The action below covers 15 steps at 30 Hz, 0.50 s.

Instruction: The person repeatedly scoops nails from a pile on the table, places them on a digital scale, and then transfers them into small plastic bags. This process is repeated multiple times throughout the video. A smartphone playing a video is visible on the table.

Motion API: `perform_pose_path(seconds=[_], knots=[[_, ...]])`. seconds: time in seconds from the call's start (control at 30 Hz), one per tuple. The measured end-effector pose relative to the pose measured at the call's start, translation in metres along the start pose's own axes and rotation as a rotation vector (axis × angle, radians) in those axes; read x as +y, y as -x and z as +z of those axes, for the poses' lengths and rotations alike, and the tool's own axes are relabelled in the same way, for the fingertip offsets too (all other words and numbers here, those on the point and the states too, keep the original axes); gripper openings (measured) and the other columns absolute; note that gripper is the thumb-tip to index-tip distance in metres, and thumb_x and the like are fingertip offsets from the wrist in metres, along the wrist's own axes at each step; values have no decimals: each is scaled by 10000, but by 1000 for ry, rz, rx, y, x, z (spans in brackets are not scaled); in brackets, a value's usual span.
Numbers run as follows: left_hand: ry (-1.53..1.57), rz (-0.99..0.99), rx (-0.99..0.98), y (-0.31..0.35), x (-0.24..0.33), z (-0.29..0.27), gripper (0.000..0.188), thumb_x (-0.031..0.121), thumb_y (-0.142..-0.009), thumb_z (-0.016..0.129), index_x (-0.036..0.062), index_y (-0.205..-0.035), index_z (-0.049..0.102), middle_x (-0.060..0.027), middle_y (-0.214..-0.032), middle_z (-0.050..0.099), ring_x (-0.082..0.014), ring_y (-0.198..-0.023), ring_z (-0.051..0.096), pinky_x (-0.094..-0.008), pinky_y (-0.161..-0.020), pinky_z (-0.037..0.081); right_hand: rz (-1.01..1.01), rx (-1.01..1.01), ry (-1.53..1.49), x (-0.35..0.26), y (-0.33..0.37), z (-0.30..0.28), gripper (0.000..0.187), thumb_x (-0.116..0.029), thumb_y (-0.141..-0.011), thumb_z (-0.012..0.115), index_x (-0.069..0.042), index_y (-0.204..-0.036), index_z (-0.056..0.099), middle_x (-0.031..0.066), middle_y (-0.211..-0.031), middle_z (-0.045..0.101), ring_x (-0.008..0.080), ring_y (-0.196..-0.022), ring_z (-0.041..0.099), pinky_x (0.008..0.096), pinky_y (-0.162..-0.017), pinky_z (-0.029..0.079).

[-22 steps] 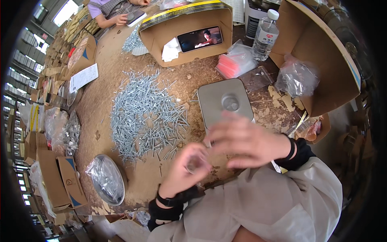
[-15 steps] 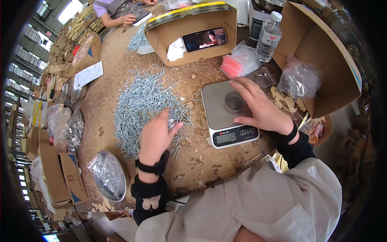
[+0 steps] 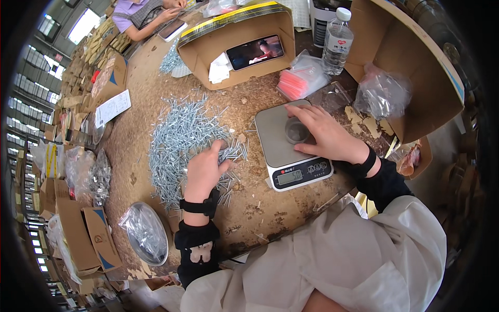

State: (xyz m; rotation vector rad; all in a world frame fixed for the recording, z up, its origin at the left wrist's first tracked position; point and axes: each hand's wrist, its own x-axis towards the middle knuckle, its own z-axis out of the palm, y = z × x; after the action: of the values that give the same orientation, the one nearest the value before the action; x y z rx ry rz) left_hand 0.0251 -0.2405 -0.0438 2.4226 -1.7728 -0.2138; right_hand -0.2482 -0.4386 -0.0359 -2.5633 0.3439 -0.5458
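Note:
My left hand (image 3: 204,169) is sunk in the right side of a heap of silver screws (image 3: 174,140), its fingers curled round some of them and its thumb apart. How many it holds is hidden. On the steel pan of a white digital scale (image 3: 299,174) stands a small round see-through cup (image 3: 295,131). My right hand (image 3: 330,132) reaches round that cup from the right, with fingers on its far side and thumb on its near side. The cup's contents do not show clearly.
Beyond the heap a cardboard box (image 3: 202,44) holds a phone (image 3: 255,52). A water bottle (image 3: 338,44) and pink-striped bags (image 3: 293,83) stand behind the scale. A tilted carton (image 3: 416,99) is at right, a metal bowl of bags (image 3: 163,255) at left. A co-worker's hand (image 3: 169,14) shows far off.
My left hand's fingers have settled lower into the screws. My right hand's fingers have come a little to the left, closer round the cup. The whole view has shifted slightly.

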Motion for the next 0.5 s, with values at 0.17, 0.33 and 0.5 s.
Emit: perform_pose_path(seconds=[0.17, 0.33, 0.5], knots=[[-182, 30, 109, 1, 7, 9, 366, 202, -775, 760, 57, -1060, 583, -156, -779, 657, -334, -711, 678, -426, -616, 524, 21, -2, 28, 0, -1, 0, 806, -177, -758, 792, -25, -1451, 410, 156, -1297, 585, 372, -1235, 513, 448, -1091, 383], [-187, 36, 167, 5, 4, 8, 288, 183, -776, 741, 62, -1005, 614, -150, -813, 667, -327, -699, 676, -424, -614, 531, 48, -2, 4, -12, -3, -7, 827, -175, -729, 816, -57, -1450, 428, 154, -1224, 635, 387, -1150, 570, 451, -1047, 425], [79, 57, 269, 13, -13, -4, 299, 136, -813, 712, 59, -1092, 636, -165, -859, 676, -315, -680, 661, -416, -602, 508, 24, -27, -108, -38, -12, -13, 801, -179, -730, 810, -51, -1427, 436, 186, -1076, 683, 380, -1004, 656, 445, -895, 511]])
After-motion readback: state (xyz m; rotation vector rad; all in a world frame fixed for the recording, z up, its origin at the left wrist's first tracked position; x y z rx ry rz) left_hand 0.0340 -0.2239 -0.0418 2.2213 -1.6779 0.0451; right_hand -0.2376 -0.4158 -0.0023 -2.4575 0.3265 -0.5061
